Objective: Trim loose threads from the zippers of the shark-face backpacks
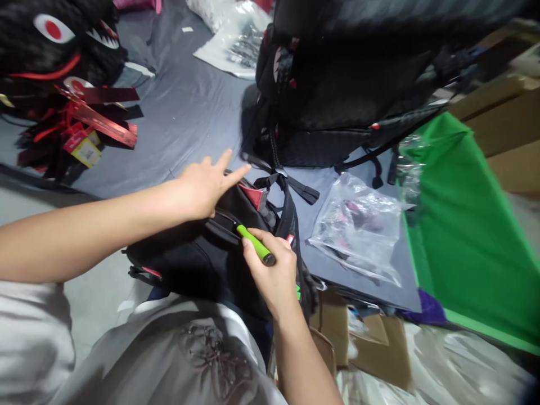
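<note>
A black backpack (192, 261) lies across my lap against the table edge, with a red patch near its top and dark straps on its right side. My right hand (272, 264) is closed around a tool with a bright green handle (255, 243) and a black butt end. Its thin tip points up and left at the bag's zipper line, and I cannot tell exactly what kind of tool it is. Over the upper part of the bag, my left hand (202, 188) has its fingers spread, two of them stretched out. Part of that hand's underside is hidden.
Large black bags (337, 101) stand at the back of the grey-covered table (181, 95). A clear plastic bag (358, 230) lies to the right, beside a green fabric bin (476, 236). Red and black tags (101, 121) hang by black monster-face bags (42, 45). Cardboard boxes (379, 349) are below.
</note>
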The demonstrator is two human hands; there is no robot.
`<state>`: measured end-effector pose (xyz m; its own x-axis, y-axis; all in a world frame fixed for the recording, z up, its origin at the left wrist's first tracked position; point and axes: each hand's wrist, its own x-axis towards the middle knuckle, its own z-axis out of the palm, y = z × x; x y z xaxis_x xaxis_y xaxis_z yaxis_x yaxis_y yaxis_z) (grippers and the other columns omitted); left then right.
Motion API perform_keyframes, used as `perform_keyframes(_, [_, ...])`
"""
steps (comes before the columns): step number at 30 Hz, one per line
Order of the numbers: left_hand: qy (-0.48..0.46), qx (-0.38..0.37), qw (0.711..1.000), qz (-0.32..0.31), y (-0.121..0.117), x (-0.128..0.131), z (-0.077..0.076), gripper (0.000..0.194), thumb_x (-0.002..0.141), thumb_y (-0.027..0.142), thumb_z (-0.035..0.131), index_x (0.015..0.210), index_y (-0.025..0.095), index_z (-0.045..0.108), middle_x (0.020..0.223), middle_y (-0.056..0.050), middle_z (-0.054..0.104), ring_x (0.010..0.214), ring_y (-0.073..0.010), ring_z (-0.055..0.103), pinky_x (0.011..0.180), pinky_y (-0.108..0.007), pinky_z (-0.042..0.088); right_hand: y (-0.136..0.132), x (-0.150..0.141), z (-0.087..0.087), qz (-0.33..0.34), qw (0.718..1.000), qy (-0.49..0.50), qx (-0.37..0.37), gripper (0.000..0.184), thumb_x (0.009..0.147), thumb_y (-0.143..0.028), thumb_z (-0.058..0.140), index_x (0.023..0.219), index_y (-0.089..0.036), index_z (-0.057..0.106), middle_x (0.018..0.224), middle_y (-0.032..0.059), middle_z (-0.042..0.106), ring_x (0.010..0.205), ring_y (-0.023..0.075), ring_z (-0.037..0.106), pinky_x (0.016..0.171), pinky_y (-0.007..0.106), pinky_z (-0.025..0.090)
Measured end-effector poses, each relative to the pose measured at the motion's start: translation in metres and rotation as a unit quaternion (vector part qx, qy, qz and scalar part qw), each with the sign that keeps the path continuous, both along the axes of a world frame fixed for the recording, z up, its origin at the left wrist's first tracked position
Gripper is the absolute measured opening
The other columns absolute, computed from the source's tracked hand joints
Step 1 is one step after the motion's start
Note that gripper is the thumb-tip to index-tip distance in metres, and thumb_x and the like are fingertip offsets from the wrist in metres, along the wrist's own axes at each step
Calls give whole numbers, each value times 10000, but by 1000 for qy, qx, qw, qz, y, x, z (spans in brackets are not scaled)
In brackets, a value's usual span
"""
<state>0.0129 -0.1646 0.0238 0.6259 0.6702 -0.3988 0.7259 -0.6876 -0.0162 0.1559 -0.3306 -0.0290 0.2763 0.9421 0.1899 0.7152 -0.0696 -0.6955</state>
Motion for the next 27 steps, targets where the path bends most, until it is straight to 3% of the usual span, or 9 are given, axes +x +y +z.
perform_keyframes(3, [-27, 7, 997, 72, -11, -43, -7, 1215, 803, 520, 736, 1566, 346, -194, 1622, -178, 231, 1252, -367, 548, 944, -402, 500, -2, -11, -1, 40, 999, 16, 13, 140, 881, -280, 666, 988, -225, 739, 949, 23, 782, 831, 197, 704, 858, 361, 475])
perform_keyframes(7, [-32, -1, 995, 92, -21, -72, -31, 1346, 769, 457, 780, 1517, 277, -323, 1414, -177, 489, 1102, -333, 642, 839, -358, 526, 3, -26, -8, 102, 994, 26, -6, 128, 877, -265, 653, 964, -221, 736, 927, 17, 784, 816, 202, 713, 841, 365, 459])
perform_keyframes(12, [-31, 10, 994, 104, -15, -68, -51, 1419, 697, 397, 855, 1541, 262, -278, 1336, -185, 528, 1049, -331, 666, 808, -350, 527, 12, -38, -18, 121, 992, 2, -22, 144, 873, -267, 635, 960, -221, 740, 915, 23, 789, 809, 221, 723, 832, 370, 451])
perform_keyframes(19, [-41, 10, 997, 72, 1, -69, -69, 1288, 764, 305, 793, 1570, 214, -208, 1287, -187, 557, 1010, -312, 682, 787, -329, 520, 24, -40, -22, 116, 992, -41, -41, 147, 864, -271, 634, 949, -224, 744, 869, 34, 791, 747, 231, 727, 812, 367, 464])
perform_keyframes(27, [-51, -5, 999, 18, 4, -75, -68, 1072, 866, 266, 627, 1583, 190, -166, 1261, -191, 563, 999, -303, 681, 747, -326, 512, 40, -62, -30, 141, 989, -22, -27, 162, 873, -259, 650, 1011, -240, 732, 969, 18, 795, 816, 226, 740, 848, 360, 472])
